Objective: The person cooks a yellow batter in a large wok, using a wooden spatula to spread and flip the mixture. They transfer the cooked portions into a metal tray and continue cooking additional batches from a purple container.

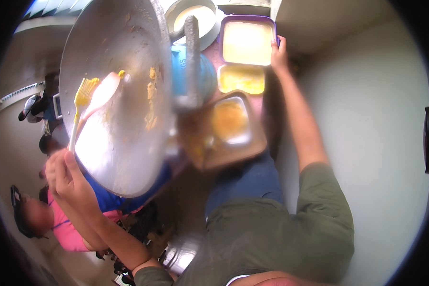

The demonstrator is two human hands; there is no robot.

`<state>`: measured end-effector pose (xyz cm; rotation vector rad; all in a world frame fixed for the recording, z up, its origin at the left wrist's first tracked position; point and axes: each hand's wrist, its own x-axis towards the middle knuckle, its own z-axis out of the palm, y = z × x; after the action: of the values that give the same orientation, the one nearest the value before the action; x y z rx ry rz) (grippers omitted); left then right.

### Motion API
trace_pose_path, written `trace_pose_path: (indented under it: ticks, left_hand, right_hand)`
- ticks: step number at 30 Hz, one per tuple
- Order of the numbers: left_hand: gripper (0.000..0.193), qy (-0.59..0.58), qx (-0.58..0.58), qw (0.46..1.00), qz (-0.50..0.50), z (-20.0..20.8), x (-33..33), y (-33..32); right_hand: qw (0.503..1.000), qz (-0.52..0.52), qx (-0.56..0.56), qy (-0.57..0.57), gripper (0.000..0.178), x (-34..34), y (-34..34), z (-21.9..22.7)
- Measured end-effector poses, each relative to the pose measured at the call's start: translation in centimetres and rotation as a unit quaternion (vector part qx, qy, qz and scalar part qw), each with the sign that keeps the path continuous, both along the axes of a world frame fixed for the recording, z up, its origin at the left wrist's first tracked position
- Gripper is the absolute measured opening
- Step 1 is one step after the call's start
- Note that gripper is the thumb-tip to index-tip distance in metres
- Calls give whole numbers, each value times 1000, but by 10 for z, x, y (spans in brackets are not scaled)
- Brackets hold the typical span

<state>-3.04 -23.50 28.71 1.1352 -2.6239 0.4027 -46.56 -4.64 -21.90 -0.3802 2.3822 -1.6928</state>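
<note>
My left hand [66, 176] is closed around the thin white handle of a pastry brush [85, 93] with yellow-coated bristles. Beside the bristles is a pale spoon [105, 90], its handle running down toward the same hand; I cannot tell whether the fingers grip it too. Both tools are over a big shiny metal pan [114, 157] smeared with yellow-brown scraps. At the far side, my right hand [279, 52] grips the right edge of a purple-rimmed square tub [272, 28] of pale cream liquid, thumb at the rim.
Nearer me than the tub is a small container of yellow liquid [241, 79]. A brown tray [255, 143] bears a square dish with orange-brown food. A round bowl [209, 35] of cream liquid and a blue container [205, 76] stand beyond the pan. A person in pink [71, 229] is at left, a wall [367, 124] at right.
</note>
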Motion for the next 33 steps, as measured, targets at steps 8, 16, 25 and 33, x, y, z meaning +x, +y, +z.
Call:
trace_pose_path:
  ticks: [8,16,25,33]
  left_hand:
    - [23,192,150,970,-9,-3,0,24]
    - [31,380,385,835,104,-11,21,53]
    - [32,561,550,615,65,-3,17,104]
    - [27,615,633,471,-8,-11,-12,188]
  right_hand:
    - [988,31,149,-38,56,-4,-5,-3]
    - [989,52,128,-57,80,-28,14,-16]
    - [984,-39,31,170,32,92,112,178]
    - [960,226,-151,74,32,248,118,455]
